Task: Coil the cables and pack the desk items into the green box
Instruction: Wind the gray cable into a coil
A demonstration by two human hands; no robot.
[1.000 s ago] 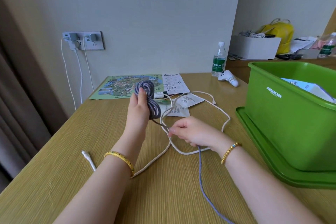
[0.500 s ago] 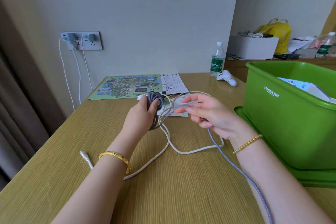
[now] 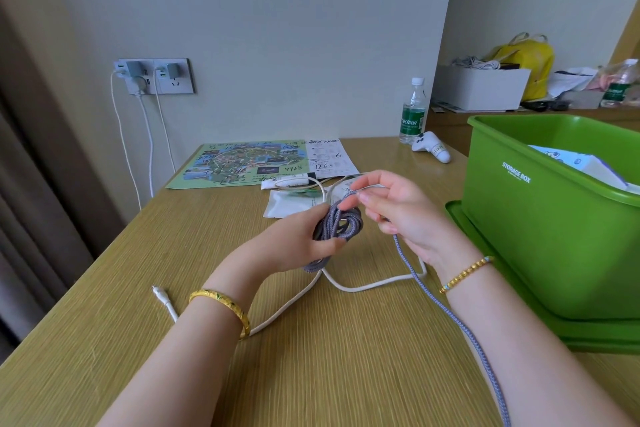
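My left hand (image 3: 298, 239) grips a coil of grey braided cable (image 3: 341, 224) above the desk. My right hand (image 3: 398, 208) pinches the same cable at the top of the coil, and its loose tail runs down past my right wrist and out of the bottom of the frame. A white cable (image 3: 367, 284) lies looped on the desk under both hands, its plug end (image 3: 160, 293) at the left. The green storage box (image 3: 540, 218) stands on its lid at the right, with papers inside.
A map sheet (image 3: 242, 163), a printed paper (image 3: 329, 156), a white packet (image 3: 287, 203), a white tube (image 3: 287, 180), a white game controller (image 3: 431, 147) and a water bottle (image 3: 412, 114) are on the desk. Chargers (image 3: 152, 74) hang from the wall socket.
My right hand laid another turn of grey cable onto the coil, moving up from the desk to the coil's top. My left hand lowered and tilted the coil.
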